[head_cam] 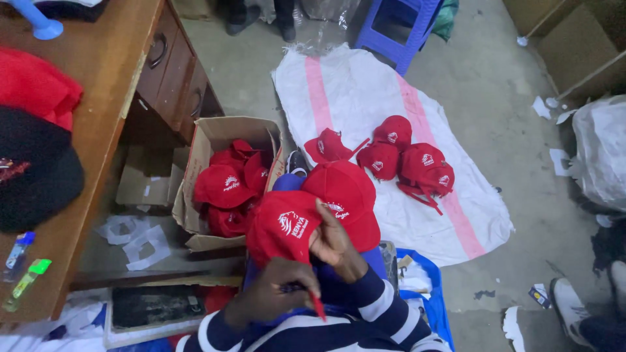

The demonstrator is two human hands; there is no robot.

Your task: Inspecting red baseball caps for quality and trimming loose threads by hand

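- A red cap (283, 225) and a second red cap (345, 199) fill the lap, closing off the space directly ahead of the left hand (270, 296) and the right hand (332, 241).
- To the left, an open cardboard box (202, 176) packed with caps stands just beside the knees, hard against the wooden desk (98, 98).
- Ahead, a white sack (352, 91) lies flat on the floor; loose caps (398, 160) cluster mid-sack, its far end bare.
- A blue stool (398, 29) blocks the top edge.
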